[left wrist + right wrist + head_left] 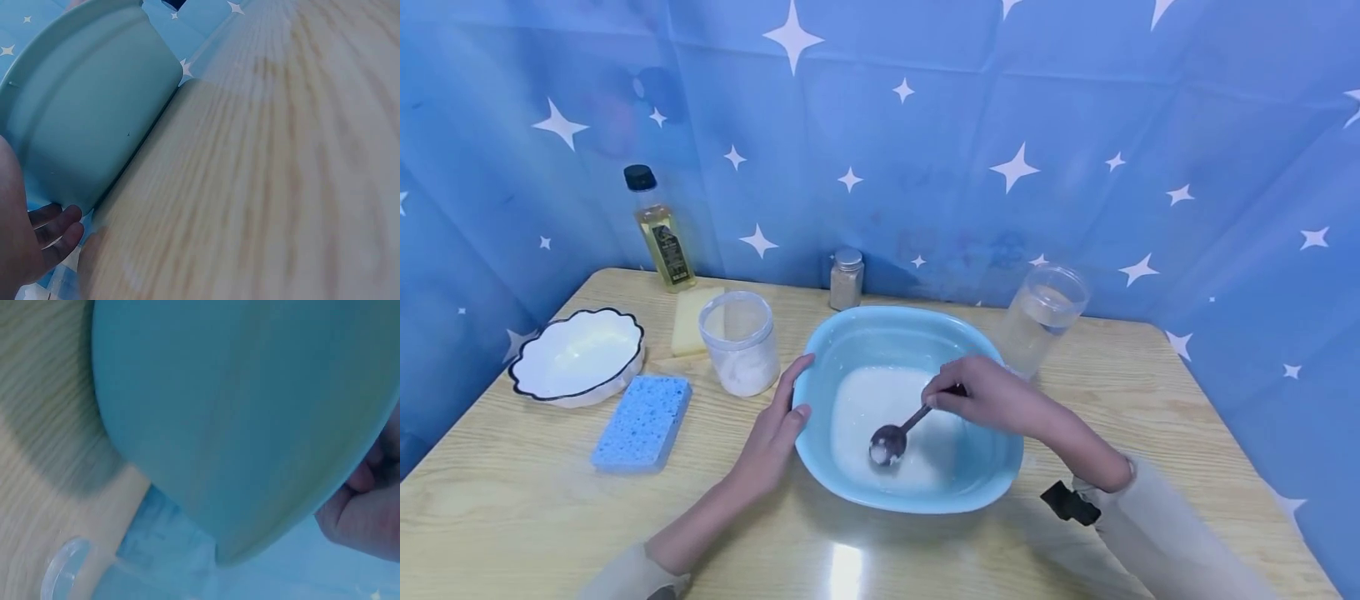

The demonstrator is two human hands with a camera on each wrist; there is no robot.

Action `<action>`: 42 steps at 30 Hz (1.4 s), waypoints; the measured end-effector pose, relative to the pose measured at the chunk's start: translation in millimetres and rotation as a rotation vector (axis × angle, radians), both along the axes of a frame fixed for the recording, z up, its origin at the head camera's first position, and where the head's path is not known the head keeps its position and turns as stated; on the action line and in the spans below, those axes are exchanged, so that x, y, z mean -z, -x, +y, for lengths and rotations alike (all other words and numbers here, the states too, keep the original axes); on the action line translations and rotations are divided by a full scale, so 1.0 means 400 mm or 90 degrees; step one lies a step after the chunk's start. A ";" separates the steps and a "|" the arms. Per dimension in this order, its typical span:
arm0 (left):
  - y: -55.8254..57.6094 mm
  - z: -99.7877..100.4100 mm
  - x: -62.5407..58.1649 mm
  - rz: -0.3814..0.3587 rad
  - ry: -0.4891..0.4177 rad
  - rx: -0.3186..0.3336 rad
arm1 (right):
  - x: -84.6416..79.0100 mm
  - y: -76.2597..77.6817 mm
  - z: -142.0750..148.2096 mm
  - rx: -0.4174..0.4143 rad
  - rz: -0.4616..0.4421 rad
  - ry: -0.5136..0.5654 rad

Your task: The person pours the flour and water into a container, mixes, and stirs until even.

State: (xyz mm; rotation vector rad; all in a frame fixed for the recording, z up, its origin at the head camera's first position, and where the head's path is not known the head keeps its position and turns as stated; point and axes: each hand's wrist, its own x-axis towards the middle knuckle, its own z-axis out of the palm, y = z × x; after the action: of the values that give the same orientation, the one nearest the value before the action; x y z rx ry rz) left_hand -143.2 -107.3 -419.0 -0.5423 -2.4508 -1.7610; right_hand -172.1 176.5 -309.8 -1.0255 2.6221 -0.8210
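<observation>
A light-blue basin (910,502) stands on the table with milky white liquid (857,417) in it. My left hand (775,437) grips the basin's left side, thumb at the rim; in the left wrist view its fingers (59,231) lie along the outer wall. Over the basin, my right hand (988,396) pinches the handle of a dark metal spoon (889,444). The spoon's bowl is at the liquid and carries a little white stuff. In the right wrist view, the basin's outer wall (237,425) hides the spoon, and part of the right hand (369,512) shows beyond the rim.
Left of the basin are a clear jar (745,354) of white powder, a yellow sponge (688,325), a blue sponge (643,423), and a scalloped white bowl (580,358). Behind stand an oil bottle (664,237) and a small shaker jar (847,282). A glass of water (1041,321) is at right.
</observation>
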 end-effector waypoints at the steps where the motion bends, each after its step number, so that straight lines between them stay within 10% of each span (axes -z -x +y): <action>1: 0.000 0.000 0.000 0.002 0.001 0.000 | 0.000 -0.005 -0.004 -0.017 -0.005 -0.001; 7: 0.001 -0.006 -0.005 0.015 0.006 -0.004 | 0.020 -0.018 -0.026 -0.055 0.046 -0.021; 14: 0.002 -0.005 -0.004 0.014 0.006 -0.006 | 0.016 -0.004 -0.017 0.032 0.120 -0.068; 30: -0.001 -0.009 -0.003 0.010 0.007 -0.009 | -0.013 -0.001 0.066 0.031 0.078 -0.074; 42: 0.001 0.000 0.000 -0.005 0.006 -0.014 | 0.020 0.056 0.045 0.164 0.177 -0.092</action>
State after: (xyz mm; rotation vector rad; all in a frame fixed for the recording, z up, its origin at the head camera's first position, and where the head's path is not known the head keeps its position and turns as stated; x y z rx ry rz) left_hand -143.7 -107.4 -419.1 -0.5085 -2.4621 -1.7466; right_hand -194.5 194.6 -317.7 -0.8255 3.0451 -0.5587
